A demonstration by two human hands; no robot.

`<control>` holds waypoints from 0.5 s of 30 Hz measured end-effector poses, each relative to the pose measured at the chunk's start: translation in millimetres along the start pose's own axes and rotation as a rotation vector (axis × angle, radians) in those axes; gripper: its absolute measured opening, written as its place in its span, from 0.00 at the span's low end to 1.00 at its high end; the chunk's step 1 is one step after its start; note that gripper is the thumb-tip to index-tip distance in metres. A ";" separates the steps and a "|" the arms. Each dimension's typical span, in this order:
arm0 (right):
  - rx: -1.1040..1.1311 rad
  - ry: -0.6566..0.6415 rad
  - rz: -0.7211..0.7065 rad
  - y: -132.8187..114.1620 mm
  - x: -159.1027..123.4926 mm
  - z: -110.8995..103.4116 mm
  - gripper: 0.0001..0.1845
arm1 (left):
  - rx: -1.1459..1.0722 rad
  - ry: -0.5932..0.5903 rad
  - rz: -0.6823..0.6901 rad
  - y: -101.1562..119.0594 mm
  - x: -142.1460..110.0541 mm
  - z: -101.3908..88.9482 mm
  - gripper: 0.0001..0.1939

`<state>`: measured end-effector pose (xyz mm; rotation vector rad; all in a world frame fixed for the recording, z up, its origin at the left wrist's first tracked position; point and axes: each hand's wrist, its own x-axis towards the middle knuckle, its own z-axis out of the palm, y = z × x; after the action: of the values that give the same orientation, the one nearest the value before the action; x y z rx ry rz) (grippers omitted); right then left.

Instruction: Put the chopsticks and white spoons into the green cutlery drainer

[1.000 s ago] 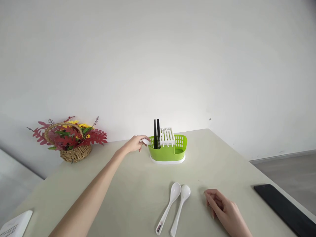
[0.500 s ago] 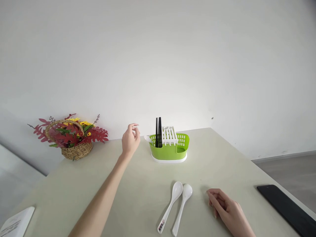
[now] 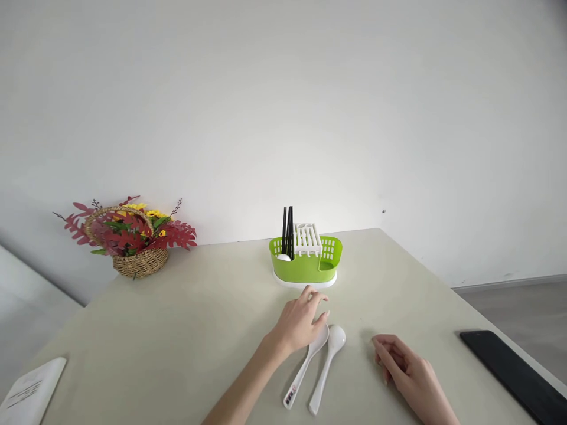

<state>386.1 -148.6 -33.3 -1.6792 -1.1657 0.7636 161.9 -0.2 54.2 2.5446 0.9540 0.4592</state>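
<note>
Partly beneath the left grip (image 3: 299,323) lies one spoon (image 3: 305,367); alongside, another spoon (image 3: 326,369).

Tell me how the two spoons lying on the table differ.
The left spoon lies hollow side up; the right spoon appears domed side up. The left spoon bears a printed mark; the right spoon shows none. The left hand partly hides the left spoon, while the right spoon is uncovered. Both are white.
</note>
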 end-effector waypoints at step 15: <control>-0.013 -0.021 -0.011 5.0 0.4 -0.8 0.28 | -0.049 -0.143 -0.024 -8.7 -10.2 6.8 0.17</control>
<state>388.7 -149.1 -37.6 -1.6778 -1.1965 0.7698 152.7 -2.7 42.6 2.4819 0.9082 0.2853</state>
